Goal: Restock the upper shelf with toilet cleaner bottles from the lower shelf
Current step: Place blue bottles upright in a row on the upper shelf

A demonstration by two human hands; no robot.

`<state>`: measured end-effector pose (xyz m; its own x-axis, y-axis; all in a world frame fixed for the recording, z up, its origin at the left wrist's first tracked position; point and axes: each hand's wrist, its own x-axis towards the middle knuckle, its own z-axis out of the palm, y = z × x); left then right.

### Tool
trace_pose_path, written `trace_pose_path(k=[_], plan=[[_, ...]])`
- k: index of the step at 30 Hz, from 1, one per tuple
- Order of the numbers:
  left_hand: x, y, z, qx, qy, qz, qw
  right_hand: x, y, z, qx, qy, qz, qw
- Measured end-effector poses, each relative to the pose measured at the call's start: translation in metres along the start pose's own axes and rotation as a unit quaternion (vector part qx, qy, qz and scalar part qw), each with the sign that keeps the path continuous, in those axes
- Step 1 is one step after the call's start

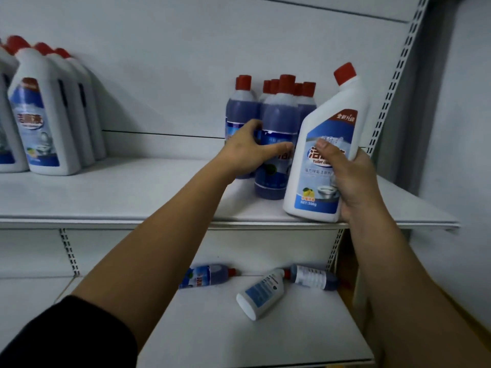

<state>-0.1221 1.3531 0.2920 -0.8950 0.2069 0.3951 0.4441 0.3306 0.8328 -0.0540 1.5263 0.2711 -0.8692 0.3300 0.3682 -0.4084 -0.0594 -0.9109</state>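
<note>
The right hand grips a tilted white bottle at the near edge of the upper shelf; it may fall. The left hand, curled round a blue bottle, may topple the bottles behind.

The upper shelf, a white board, is loaded in two places. At its left end a row of white bottles with red caps is stood upright, one behind another. Right of the middle, well apart from the row, a cluster of blue bottles is stood upright, the front blue bottle foremost. Just beside it a tilted white bottle is seen at the front edge. On the lower shelf a blue bottle, a white bottle and a second blue bottle are laid on their sides.
</note>
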Motion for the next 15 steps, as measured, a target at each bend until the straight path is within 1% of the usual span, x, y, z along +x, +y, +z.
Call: trace_pose_path(k=[6,15], plan=[[0.019,0.005,0.035,0.005,0.003,0.002,1.000,0.011,-0.002,-0.034,-0.054,0.027,-0.015,0.998],[0.031,0.010,0.070,0.030,0.045,0.006,0.999,0.018,-0.002,-0.056,-0.067,0.038,-0.022,0.997]])
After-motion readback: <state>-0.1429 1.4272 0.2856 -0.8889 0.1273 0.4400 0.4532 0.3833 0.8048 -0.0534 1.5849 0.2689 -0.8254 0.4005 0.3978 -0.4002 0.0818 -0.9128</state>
